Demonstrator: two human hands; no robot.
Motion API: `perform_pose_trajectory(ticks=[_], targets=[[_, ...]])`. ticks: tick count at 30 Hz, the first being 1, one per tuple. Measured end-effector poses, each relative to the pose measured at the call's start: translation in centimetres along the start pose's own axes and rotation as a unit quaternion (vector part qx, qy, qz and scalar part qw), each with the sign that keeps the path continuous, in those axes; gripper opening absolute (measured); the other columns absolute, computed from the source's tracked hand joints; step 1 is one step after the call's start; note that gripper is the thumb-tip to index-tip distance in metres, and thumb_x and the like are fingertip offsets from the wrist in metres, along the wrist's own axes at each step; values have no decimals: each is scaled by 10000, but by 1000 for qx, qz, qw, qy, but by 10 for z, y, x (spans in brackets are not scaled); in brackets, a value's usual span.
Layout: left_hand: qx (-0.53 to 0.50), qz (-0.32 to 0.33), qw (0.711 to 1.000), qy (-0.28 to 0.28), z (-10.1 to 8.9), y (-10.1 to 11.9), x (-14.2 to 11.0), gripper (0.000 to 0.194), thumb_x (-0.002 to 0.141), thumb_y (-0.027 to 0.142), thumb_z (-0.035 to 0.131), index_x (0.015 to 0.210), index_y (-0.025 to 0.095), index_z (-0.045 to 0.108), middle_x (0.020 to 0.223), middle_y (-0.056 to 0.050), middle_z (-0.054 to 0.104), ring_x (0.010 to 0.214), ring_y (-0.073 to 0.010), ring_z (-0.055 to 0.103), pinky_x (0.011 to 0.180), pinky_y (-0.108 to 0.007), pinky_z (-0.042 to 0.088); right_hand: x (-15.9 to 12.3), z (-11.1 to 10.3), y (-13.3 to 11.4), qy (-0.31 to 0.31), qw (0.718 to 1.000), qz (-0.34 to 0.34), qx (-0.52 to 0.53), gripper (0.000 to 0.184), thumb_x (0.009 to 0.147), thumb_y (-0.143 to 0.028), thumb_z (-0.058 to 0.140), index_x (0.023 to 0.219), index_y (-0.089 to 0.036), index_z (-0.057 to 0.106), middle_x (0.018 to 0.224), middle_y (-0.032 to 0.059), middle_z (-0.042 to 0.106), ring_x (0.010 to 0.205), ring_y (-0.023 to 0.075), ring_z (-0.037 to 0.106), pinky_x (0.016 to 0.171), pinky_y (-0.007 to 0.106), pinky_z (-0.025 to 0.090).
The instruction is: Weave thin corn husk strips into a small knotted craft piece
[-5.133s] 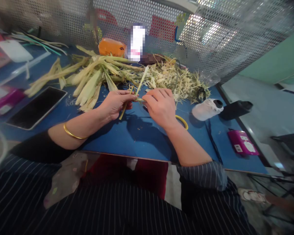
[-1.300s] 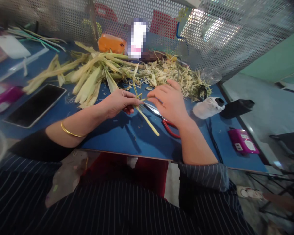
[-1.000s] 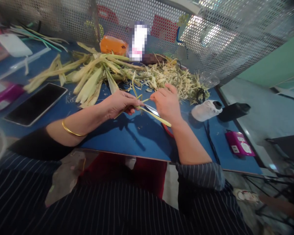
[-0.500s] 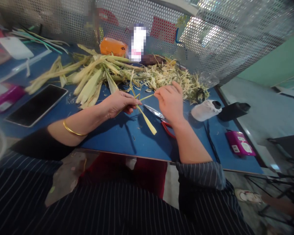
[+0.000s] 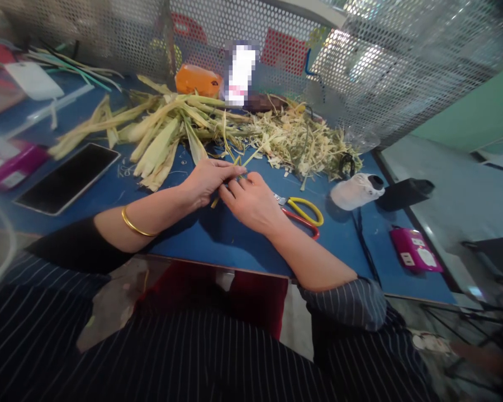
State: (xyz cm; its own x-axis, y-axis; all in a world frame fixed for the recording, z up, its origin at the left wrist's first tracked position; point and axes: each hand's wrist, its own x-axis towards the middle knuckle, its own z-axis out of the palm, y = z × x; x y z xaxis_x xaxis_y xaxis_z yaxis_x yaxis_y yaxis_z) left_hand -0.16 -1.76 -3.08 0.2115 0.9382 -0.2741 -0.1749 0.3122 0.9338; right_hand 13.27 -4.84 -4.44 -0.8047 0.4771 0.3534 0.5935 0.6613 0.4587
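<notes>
My left hand (image 5: 209, 177) pinches crossed strips of corn husk (image 5: 255, 153) between thumb and forefinger, above the blue table (image 5: 218, 240). My right hand (image 5: 251, 202) is right against it, fingers curled round the lower part of the same strips. One strip slants up to the right and another rises toward the back; a short end pokes out below the hands. Scissors (image 5: 304, 215) with one yellow and one red handle lie just right of my right hand, their blades mostly hidden behind it.
Whole dried husks (image 5: 159, 139) and a heap of shredded husk (image 5: 305, 139) line the back, before a perforated metal screen (image 5: 276, 72). A dark phone (image 5: 69, 177) lies left. On the right are a white-wrapped spool (image 5: 354, 191), a black spool (image 5: 406, 194) and a purple box (image 5: 414, 249).
My right hand has moved left and down to meet my left hand at the strips. The scissors' handles now show more, and the long pale strip end is now hidden.
</notes>
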Motion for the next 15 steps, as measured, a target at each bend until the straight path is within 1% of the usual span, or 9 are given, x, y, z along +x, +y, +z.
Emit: perform_pose_trajectory(ticks=[2, 4, 6, 9, 11, 13, 15], targets=[[-7, -4, 1000, -1, 0, -1, 1, 139, 681, 218, 751, 624, 129, 660, 586, -8, 641, 537, -96, 578, 474, -197, 428, 0, 2, -1, 7, 1000, 7, 2, 304, 968, -95, 282, 1036, -142, 575, 868, 99, 639, 773, 213, 534, 743, 385, 318], [-14, -4, 1000, -13, -2, -1, 1, 144, 685, 214, 749, 619, 124, 659, 603, -16, 649, 556, -98, 590, 496, -197, 443, -1, 3, -2, 28, 1000, 7, 0, 297, 970, -100, 283, 1007, -150, 573, 832, 84, 632, 754, 207, 528, 746, 382, 315], [-19, -6, 999, -46, -5, 1, 1, 136, 685, 218, 757, 647, 114, 678, 639, -28, 666, 589, -99, 605, 537, -197, 466, -2, 4, -2, 55, 998, 17, 7, 294, 980, -121, 277, 966, -164, 567, 786, 60, 617, 723, 195, 516, 743, 372, 316], [-15, -3, 993, -117, -10, 8, 0, 102, 692, 194, 760, 704, 111, 702, 675, -25, 671, 610, -80, 604, 581, -178, 471, -5, 5, 1, 82, 994, 62, 41, 312, 994, -154, 261, 877, -182, 549, 743, 44, 599, 685, 178, 501, 723, 354, 317], [-6, 4, 990, -142, -13, 13, -2, 82, 702, 169, 756, 693, 113, 695, 669, -17, 662, 601, -68, 592, 581, -167, 462, -7, 7, 2, 91, 991, 84, 51, 324, 995, -154, 260, 832, -188, 538, 721, 41, 590, 668, 171, 494, 707, 347, 318], [7, 16, 990, -138, -14, 15, -2, 88, 715, 168, 754, 687, 113, 691, 680, -22, 666, 601, -69, 591, 587, -172, 464, -9, 7, 3, 103, 990, 82, 45, 319, 990, -147, 275, 813, -190, 537, 707, 38, 585, 660, 169, 490, 703, 341, 325], [20, 26, 992, -119, -14, 15, -2, 100, 737, 195, 750, 709, 112, 699, 697, -30, 677, 599, -73, 591, 598, -184, 472, -10, 7, 3, 115, 991, 55, 37, 295, 983, -144, 301, 828, -187, 548, 715, 39, 593, 666, 169, 491, 707, 335, 339]])
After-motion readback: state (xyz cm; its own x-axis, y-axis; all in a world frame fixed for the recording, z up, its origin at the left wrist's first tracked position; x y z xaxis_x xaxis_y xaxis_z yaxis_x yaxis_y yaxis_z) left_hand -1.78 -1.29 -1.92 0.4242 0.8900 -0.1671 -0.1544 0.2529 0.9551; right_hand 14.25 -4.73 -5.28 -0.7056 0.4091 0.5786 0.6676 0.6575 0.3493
